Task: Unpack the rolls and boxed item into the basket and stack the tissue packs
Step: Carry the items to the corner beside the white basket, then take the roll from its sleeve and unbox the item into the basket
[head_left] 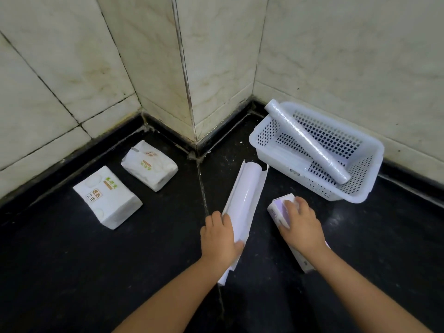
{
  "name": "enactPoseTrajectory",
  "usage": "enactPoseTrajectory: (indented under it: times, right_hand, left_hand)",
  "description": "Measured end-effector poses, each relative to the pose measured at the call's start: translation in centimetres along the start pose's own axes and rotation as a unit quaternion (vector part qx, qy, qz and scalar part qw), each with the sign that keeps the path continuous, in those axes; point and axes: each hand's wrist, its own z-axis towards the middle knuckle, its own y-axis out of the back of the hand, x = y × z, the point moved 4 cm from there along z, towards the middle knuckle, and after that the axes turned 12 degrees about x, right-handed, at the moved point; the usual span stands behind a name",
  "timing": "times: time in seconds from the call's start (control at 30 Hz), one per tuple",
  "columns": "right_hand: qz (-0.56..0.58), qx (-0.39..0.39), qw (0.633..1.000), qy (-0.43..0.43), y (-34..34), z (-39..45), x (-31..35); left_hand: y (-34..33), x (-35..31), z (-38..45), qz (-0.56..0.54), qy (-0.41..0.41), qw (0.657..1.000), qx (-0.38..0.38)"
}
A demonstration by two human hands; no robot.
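Note:
A white perforated basket stands on the black floor by the right wall. A clear film roll lies slanted across it, its top end over the rim. An opened long white carton with a pale roll inside lies in the middle of the floor; my left hand grips its near end. My right hand rests on a closed white and lilac box, fingers curled over its far end. Two white tissue packs lie apart on the left: one nearer, one by the wall corner.
Tiled walls form a jutting corner behind the packs and the basket. Black floor stretches bare in front of the tissue packs and to the right of the box.

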Motion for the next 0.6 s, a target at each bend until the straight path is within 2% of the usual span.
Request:
enactPoseTrajectory:
  times: [0.27, 0.6]
  right_hand:
    - [-0.002, 0.004, 1.000, 0.004, -0.3, 0.2, -0.4]
    - [0.003, 0.005, 1.000, 0.009, -0.3, 0.2, -0.4]
  left_hand:
    - [-0.6, 0.5, 1.2, -0.008, 0.075, 0.996, 0.041]
    - [-0.9, 0.9, 1.7, -0.052, 0.080, 0.994, 0.052]
